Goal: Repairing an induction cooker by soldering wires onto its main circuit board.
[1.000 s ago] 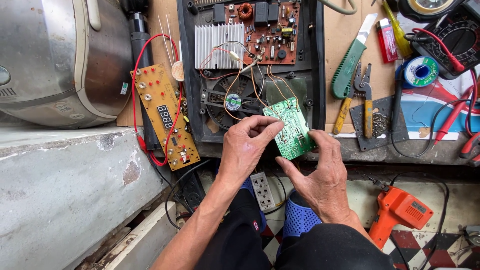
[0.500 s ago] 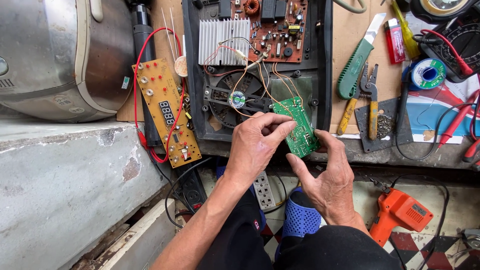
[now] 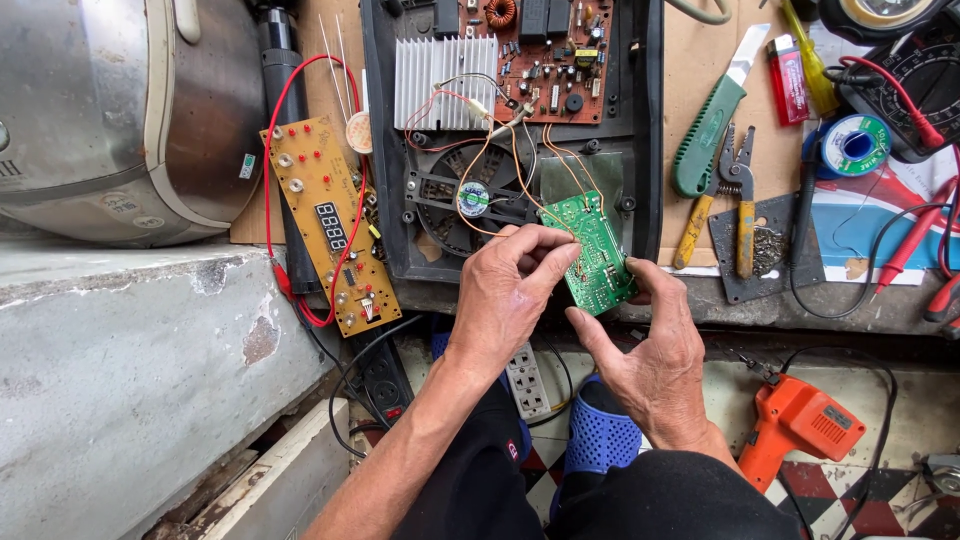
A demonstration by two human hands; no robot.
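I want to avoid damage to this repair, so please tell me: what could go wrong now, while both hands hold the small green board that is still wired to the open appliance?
1. The green circuit board, held by the left hand and right hand, hangs on thin orange wires; a pull might tear a joint.
2. Those wires cross the fan, where they could snag.
3. Fingers touch the board's face, so components may be bent.
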